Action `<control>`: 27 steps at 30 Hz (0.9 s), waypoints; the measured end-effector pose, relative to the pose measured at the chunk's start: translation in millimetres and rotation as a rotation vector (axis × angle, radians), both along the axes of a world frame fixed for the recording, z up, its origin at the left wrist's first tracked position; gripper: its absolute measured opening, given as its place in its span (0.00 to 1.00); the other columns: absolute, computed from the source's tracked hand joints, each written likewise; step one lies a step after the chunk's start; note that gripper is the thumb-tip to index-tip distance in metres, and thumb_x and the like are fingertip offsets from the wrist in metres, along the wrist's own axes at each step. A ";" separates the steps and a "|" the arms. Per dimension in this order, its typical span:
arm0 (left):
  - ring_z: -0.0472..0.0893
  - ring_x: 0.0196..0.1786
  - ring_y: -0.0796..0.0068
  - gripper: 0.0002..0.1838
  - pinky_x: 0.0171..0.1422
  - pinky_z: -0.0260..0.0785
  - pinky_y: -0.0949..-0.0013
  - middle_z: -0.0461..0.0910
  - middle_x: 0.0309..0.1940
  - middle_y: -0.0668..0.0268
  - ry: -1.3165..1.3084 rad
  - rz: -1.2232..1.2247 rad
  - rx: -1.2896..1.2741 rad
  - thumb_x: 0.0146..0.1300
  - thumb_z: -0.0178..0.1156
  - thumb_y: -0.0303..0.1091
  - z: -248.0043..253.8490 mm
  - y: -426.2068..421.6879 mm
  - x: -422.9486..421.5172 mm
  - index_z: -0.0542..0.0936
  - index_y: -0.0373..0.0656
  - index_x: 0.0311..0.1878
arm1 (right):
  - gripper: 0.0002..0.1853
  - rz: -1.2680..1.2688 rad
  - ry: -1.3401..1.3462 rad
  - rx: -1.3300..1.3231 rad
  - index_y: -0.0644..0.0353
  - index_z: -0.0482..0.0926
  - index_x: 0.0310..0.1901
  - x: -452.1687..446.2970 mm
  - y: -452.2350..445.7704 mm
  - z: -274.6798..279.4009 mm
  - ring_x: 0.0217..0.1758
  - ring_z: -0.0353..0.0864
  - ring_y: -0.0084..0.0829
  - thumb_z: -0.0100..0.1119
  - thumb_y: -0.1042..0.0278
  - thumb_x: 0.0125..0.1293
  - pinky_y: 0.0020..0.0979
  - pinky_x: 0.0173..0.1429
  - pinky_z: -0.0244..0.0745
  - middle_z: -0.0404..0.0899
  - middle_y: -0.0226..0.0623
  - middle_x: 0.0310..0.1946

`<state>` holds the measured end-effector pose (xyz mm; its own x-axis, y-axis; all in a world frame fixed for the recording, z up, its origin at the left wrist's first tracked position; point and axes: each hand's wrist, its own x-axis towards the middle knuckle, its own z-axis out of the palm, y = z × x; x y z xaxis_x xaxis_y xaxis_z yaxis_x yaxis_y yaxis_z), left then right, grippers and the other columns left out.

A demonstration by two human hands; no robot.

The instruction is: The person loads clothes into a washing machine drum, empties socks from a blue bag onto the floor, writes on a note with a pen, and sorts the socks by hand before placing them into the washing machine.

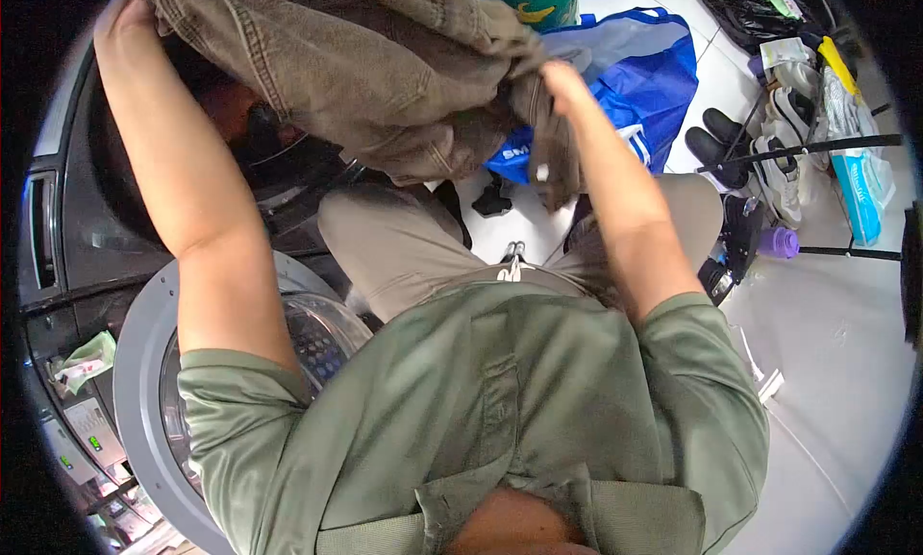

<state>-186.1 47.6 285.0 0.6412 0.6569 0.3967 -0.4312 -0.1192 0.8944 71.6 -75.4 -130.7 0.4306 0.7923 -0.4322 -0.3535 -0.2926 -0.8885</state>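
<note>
A brown, denim-like jacket (375, 65) is stretched between both hands across the top of the head view. At the upper left, my left hand (130, 17) grips one edge of it, its fingers partly hidden by cloth. My right hand (565, 86) is closed round a bunched part, slightly blurred. Below that hand hangs a narrow end with a pale button-like spot. Behind the jacket, on the left, lies the dark opening of a front-loading washing machine (82, 223). Its round door (144, 392) stands open beside my left arm.
A blue bag (644, 89) lies beyond my right hand, near a green and yellow container (543, 2). A small black cloth item (492, 199) is on the tiled floor between my legs. Shoes (784, 161) stand on a rack at right, beside a purple-capped bottle (779, 243).
</note>
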 end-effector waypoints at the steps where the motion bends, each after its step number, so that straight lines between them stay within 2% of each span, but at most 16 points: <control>1: 0.81 0.36 0.62 0.14 0.44 0.74 0.59 0.81 0.34 0.56 0.053 -0.034 0.031 0.62 0.50 0.38 1.6 2.3 1.2 0.78 0.37 0.38 | 0.16 -0.111 0.296 0.092 0.65 0.74 0.45 7.7 1.0 36.9 0.49 0.74 0.36 0.44 0.68 0.59 0.41 0.53 0.70 0.76 0.41 0.46; 2: 0.81 0.34 0.64 0.14 0.42 0.75 0.60 0.81 0.33 0.58 0.060 0.246 -0.044 0.62 0.51 0.38 9.9 14.8 4.6 0.78 0.36 0.38 | 0.16 -0.113 0.288 0.275 0.66 0.74 0.45 5.7 -7.3 91.4 0.48 0.75 0.37 0.45 0.67 0.59 0.41 0.53 0.70 0.76 0.42 0.45; 4: 0.80 0.32 0.64 0.13 0.40 0.75 0.61 0.81 0.32 0.58 0.096 0.338 -0.009 0.62 0.51 0.38 -8.3 47.7 11.5 0.78 0.37 0.37 | 0.16 -0.120 0.273 0.469 0.67 0.74 0.44 14.4 -16.5 174.6 0.47 0.75 0.38 0.46 0.66 0.58 0.42 0.53 0.70 0.76 0.43 0.45; 7: 0.79 0.28 0.66 0.12 0.34 0.74 0.64 0.81 0.29 0.61 0.083 0.329 -0.115 0.63 0.50 0.37 -30.5 62.6 28.1 0.78 0.38 0.35 | 0.20 0.086 0.091 0.960 0.50 0.76 0.50 29.5 -12.0 213.3 0.44 0.78 0.41 0.51 0.53 0.58 0.39 0.51 0.71 0.77 0.45 0.45; 9: 0.80 0.28 0.67 0.12 0.33 0.74 0.65 0.81 0.27 0.60 0.091 0.194 -0.142 0.64 0.50 0.36 -18.9 10.6 36.2 0.78 0.38 0.33 | 0.23 -0.235 -0.784 0.507 0.69 0.76 0.40 42.7 -2.8 208.5 0.42 0.78 0.45 0.49 0.52 0.60 0.38 0.46 0.72 0.78 0.54 0.38; 10: 0.80 0.28 0.67 0.13 0.33 0.75 0.66 0.81 0.27 0.60 0.057 0.193 -0.105 0.64 0.50 0.37 -12.6 6.0 37.6 0.78 0.37 0.33 | 0.25 -0.039 -1.134 0.222 0.71 0.77 0.36 56.0 -4.3 197.9 0.41 0.78 0.46 0.46 0.51 0.62 0.38 0.46 0.71 0.77 0.57 0.35; 11: 0.80 0.28 0.67 0.13 0.32 0.75 0.66 0.80 0.26 0.59 0.028 0.197 -0.070 0.64 0.50 0.37 -7.2 3.9 34.9 0.77 0.36 0.33 | 0.26 0.188 -1.344 0.045 0.69 0.72 0.46 86.1 14.5 152.2 0.48 0.75 0.35 0.56 0.53 0.53 0.36 0.51 0.71 0.78 0.43 0.41; 13: 0.81 0.29 0.66 0.13 0.34 0.76 0.65 0.80 0.28 0.57 0.032 0.069 -0.043 0.64 0.50 0.36 4.0 7.1 25.7 0.77 0.35 0.35 | 0.39 0.376 -0.871 0.253 0.69 0.61 0.56 30.4 -29.6 138.9 0.52 0.73 0.33 0.65 0.54 0.46 0.30 0.55 0.66 0.76 0.44 0.44; 14: 0.81 0.30 0.65 0.11 0.36 0.76 0.65 0.80 0.29 0.58 -0.034 0.046 -0.026 0.63 0.50 0.34 10.2 -4.6 26.3 0.77 0.35 0.35 | 0.54 0.438 -0.753 0.412 0.73 0.57 0.59 8.3 -34.2 105.1 0.59 0.67 0.44 0.72 0.47 0.34 0.32 0.63 0.60 0.65 0.55 0.57; 17: 0.81 0.33 0.65 0.09 0.39 0.76 0.64 0.81 0.31 0.58 -0.216 0.073 0.107 0.60 0.54 0.33 49.6 21.8 10.8 0.78 0.36 0.34 | 0.65 0.302 -1.132 -0.088 0.56 0.44 0.67 -91.5 -58.4 54.6 0.71 0.37 0.50 0.74 0.46 0.27 0.64 0.65 0.36 0.45 0.51 0.67; 19: 0.81 0.33 0.65 0.10 0.40 0.76 0.64 0.81 0.32 0.59 -0.310 0.025 0.299 0.60 0.55 0.35 39.9 -30.6 24.8 0.78 0.36 0.34 | 0.62 0.000 -0.750 -0.075 0.51 0.47 0.67 -111.3 -30.9 5.6 0.71 0.31 0.53 0.73 0.45 0.29 0.76 0.55 0.32 0.44 0.46 0.68; 20: 0.81 0.32 0.65 0.11 0.38 0.75 0.66 0.81 0.32 0.60 -0.143 -0.035 0.184 0.60 0.54 0.35 43.9 -59.3 27.8 0.79 0.36 0.33 | 0.49 0.062 -0.654 -0.153 0.54 0.51 0.66 -107.7 -9.7 -0.6 0.70 0.41 0.48 0.65 0.46 0.46 0.67 0.62 0.39 0.50 0.40 0.67; 21: 0.80 0.38 0.63 0.12 0.55 0.68 0.55 0.81 0.34 0.59 -0.059 -0.008 0.270 0.59 0.54 0.37 44.9 -45.5 17.3 0.78 0.38 0.40 | 0.49 0.055 -0.653 -0.146 0.54 0.51 0.66 -96.6 15.6 -1.1 0.70 0.41 0.48 0.65 0.46 0.46 0.67 0.62 0.39 0.50 0.40 0.67; 24: 0.79 0.42 0.62 0.12 0.50 0.70 0.58 0.79 0.40 0.57 -0.084 0.445 0.124 0.60 0.54 0.30 24.9 -14.8 -16.0 0.75 0.33 0.44 | 0.20 -0.218 0.485 0.467 0.61 0.67 0.55 -94.2 34.6 45.6 0.57 0.68 0.37 0.48 0.62 0.64 0.45 0.58 0.64 0.70 0.40 0.53; 25: 0.78 0.44 0.61 0.12 0.48 0.72 0.59 0.78 0.42 0.56 -0.106 0.665 0.053 0.60 0.53 0.27 13.0 -7.7 -17.6 0.74 0.30 0.46 | 0.15 -0.282 0.757 0.562 0.62 0.69 0.52 -97.2 22.1 113.7 0.53 0.72 0.35 0.44 0.67 0.66 0.41 0.54 0.70 0.72 0.40 0.50; 27: 0.76 0.45 0.61 0.21 0.48 0.69 0.62 0.76 0.43 0.58 0.096 0.765 0.255 0.51 0.61 0.30 -43.6 -34.7 -32.2 0.72 0.33 0.49 | 0.13 -0.199 0.666 0.711 0.64 0.73 0.47 -97.4 38.9 135.8 0.46 0.76 0.35 0.46 0.66 0.65 0.39 0.50 0.74 0.76 0.42 0.44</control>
